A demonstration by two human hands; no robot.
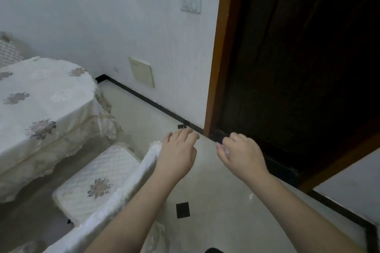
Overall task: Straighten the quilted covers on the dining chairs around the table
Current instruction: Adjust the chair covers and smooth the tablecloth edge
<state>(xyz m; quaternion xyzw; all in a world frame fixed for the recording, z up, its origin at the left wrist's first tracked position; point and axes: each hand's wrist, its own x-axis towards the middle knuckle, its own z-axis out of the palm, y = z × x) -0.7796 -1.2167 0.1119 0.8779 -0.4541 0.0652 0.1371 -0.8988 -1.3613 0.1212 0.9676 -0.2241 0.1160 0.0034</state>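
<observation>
A dining chair stands below me, tucked toward the table. Its seat wears a white quilted cover with an embroidered flower. A white cover with a fluffy edge drapes the chair back. My left hand hovers just past the far top corner of the chair back, fingers loosely curled, holding nothing. Further right, above the floor, my right hand hangs in the air with its fingers curled loosely and nothing in them.
The table at left carries a cream floral cloth with a lace skirt. Another quilted chair back shows at far left. A white wall with a switch stands ahead, a dark doorway at right. Pale tiled floor lies underfoot.
</observation>
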